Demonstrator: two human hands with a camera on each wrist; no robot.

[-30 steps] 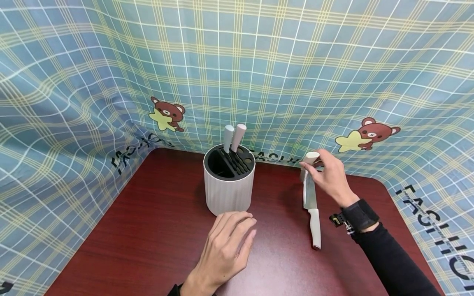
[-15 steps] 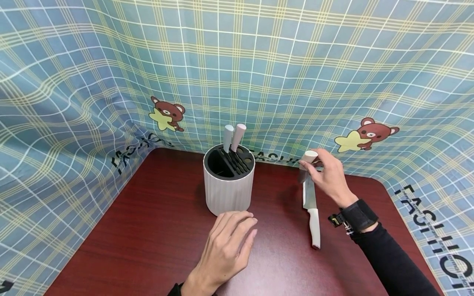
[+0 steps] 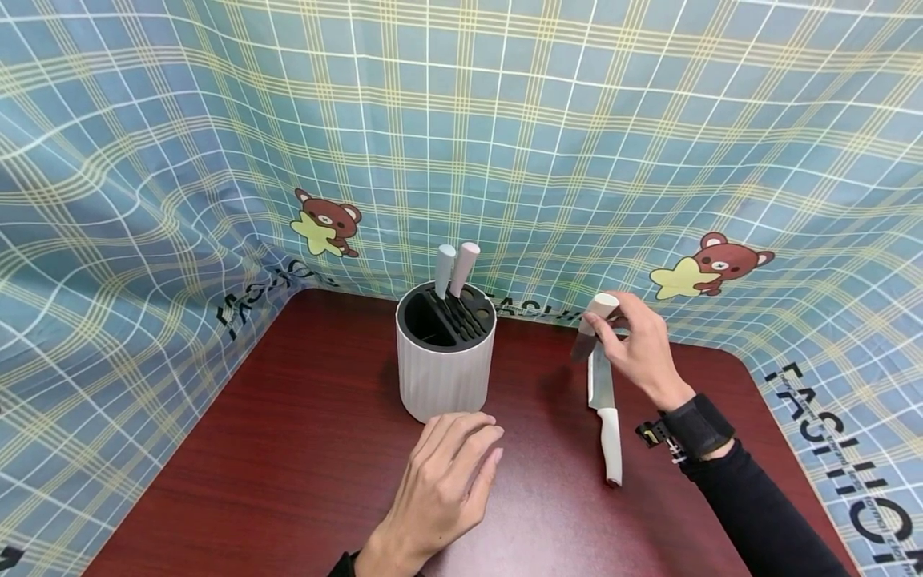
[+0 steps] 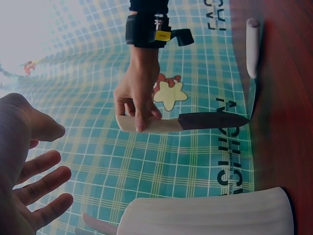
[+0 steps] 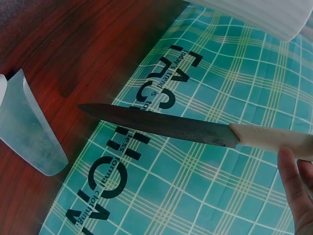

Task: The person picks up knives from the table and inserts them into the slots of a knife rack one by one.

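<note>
At the back right of the table, my right hand (image 3: 644,349) pinches the cream handle of a kitchen knife (image 5: 181,129) between thumb and fingers. Its slim blade points downward, tip close over the table in the left wrist view. Just below it, another white-handled knife (image 3: 611,449) with a broader blade lies flat. A white ribbed knife block (image 3: 443,385) with a black slotted top stands left of my right hand. A pale blue knife handle (image 3: 445,268) and a pink knife handle (image 3: 466,264) stick up from its slots. My left hand (image 3: 443,481) hovers before the block, fingers relaxed, holding nothing.
The dark red table (image 3: 288,449) is backed by a plaid cloth (image 3: 461,144) with printed bears, which rises along its rear and both sides. The block's left half is a wide hollow compartment (image 3: 425,320).
The held knife has tilted, its blade swinging left and away from the knife lying on the table. My right hand shifts only slightly left; the left hand stays nearly still.
</note>
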